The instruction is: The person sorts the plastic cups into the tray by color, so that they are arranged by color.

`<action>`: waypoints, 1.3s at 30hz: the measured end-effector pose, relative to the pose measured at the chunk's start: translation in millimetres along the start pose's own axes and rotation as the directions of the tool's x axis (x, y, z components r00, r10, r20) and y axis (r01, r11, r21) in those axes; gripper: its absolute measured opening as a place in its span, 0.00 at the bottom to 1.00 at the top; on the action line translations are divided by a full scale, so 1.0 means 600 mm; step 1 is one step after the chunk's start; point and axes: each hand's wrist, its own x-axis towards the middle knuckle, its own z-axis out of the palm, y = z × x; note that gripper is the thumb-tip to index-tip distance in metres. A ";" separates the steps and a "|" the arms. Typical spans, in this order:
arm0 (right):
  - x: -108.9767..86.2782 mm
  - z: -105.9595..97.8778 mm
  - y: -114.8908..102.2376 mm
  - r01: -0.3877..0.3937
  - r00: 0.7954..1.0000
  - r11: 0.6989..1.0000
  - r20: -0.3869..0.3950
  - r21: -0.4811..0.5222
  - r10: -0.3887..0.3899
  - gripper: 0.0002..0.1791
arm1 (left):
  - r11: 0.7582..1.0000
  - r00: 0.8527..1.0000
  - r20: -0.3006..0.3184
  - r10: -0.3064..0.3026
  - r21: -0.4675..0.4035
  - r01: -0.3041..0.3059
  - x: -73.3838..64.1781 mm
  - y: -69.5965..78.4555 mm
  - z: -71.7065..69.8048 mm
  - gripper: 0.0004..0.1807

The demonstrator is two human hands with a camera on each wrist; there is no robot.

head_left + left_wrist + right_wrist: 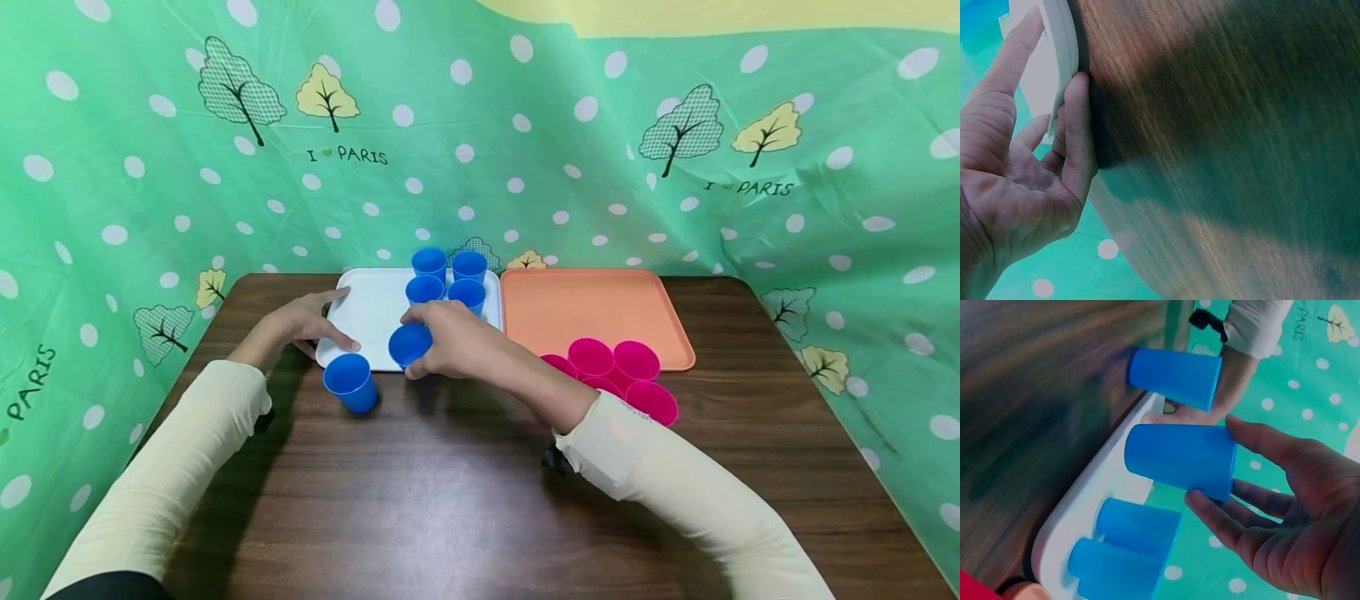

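Note:
My right hand [459, 343] pinches a blue cup [408, 343] near its rim, thumb on one side and fingers on the other. That cup is upright over the front part of the white tray [369, 310]. My left hand [300, 321] grips the tray's left end; in the left wrist view its thumb lies on top and the fingers are at the rim's outer side. A second blue cup [350, 385] stands on the table just in front of the tray. Toward the tray's right side, several blue cups [429, 262] stand upright in two columns.
An orange tray [592, 304] lies right beside the white one. Several pink cups [652, 402] stand grouped at its front edge, partly hidden by my right forearm. The brown wooden table [420, 500] extends toward me. Behind it hangs a green dotted cloth [517, 183].

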 end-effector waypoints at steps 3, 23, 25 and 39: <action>0.005 -0.001 0.008 -0.022 1.000 1.000 -0.006 -0.004 0.021 0.43 | 1.000 1.000 0.008 -0.007 -0.003 0.007 0.002 -0.001 0.000 0.77; 0.038 0.014 0.030 -0.099 0.995 0.995 -0.011 0.009 0.099 0.43 | 1.000 1.000 0.001 -0.001 0.003 0.001 0.001 -0.006 -0.003 0.77; 0.040 0.013 0.031 -0.109 0.994 0.994 -0.020 0.008 0.109 0.43 | 1.000 1.000 0.001 -0.002 0.006 0.002 0.002 -0.005 -0.003 0.77; 0.036 0.001 0.037 -0.109 0.992 0.994 -0.058 0.019 0.109 0.42 | 1.000 1.000 0.001 -0.005 0.002 0.005 0.001 -0.001 -0.001 0.77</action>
